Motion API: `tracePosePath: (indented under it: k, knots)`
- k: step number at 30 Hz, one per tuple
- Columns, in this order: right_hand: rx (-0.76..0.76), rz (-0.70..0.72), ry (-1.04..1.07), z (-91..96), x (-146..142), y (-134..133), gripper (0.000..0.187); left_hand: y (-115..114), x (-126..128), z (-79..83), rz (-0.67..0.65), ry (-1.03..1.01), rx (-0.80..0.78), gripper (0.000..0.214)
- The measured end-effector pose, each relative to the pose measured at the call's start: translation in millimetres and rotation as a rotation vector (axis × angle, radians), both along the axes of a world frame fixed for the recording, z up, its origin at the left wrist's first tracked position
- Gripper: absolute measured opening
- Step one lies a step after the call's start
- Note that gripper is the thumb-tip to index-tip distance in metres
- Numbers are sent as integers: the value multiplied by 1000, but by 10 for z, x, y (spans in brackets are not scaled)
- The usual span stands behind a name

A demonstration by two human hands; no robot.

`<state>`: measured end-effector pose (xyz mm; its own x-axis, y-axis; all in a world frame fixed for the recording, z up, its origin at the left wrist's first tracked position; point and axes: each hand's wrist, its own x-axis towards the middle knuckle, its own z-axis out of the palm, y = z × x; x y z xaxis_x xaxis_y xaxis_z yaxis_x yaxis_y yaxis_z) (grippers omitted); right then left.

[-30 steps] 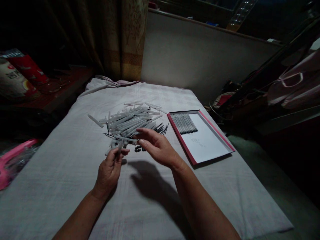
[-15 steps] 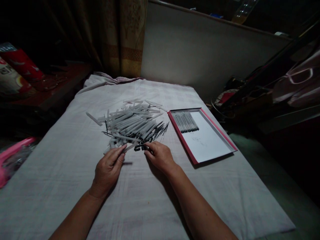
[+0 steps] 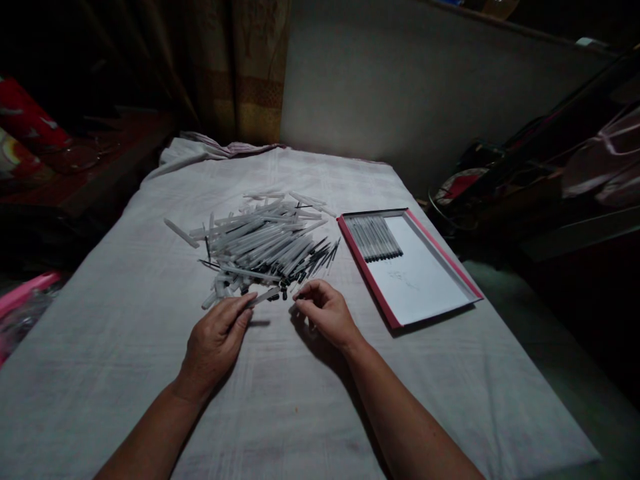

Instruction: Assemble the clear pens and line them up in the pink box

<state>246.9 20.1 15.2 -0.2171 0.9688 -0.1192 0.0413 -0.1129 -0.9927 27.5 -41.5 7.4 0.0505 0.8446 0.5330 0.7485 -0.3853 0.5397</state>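
Note:
My left hand is closed in a pinch around a translucent pen barrel, which points to the right. My right hand has its thumb and forefinger together on a small black pen part, mostly hidden by the fingertips. Just beyond both hands lies a loose pile of whitish pen barrels. Thin dark refills stick out at its right side. A few small black pen parts lie at the pile's near edge, between my hands.
Right of the pile, a shallow red-edged box lid holds a row of pens with black ends. A pale cloth covers the table. A curtain hangs behind; a pink item is at left.
My right hand has drawn slightly right, away from the small black parts, with a black piece in its fingertips. My left hand keeps hold of the barrel. The view has shifted a little.

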Motion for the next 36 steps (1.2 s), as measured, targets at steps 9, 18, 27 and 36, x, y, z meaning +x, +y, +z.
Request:
tracePosePath:
  k: [9, 18, 27, 36]
  knots:
    - [-316, 11, 489, 61, 71, -12, 30, -23, 43, 36, -61, 79, 11, 30]
    - [-525, 79, 692, 73, 153, 78, 35, -70, 73, 76, -113, 116, -6, 39]
    - [-535, 107, 674, 42, 116, 54, 38, -114, 77, 71, -100, 109, -49, 46]
    - [-488, 93, 505, 66, 58, -16, 39, -88, 78, 79, -107, 146, -31, 44]
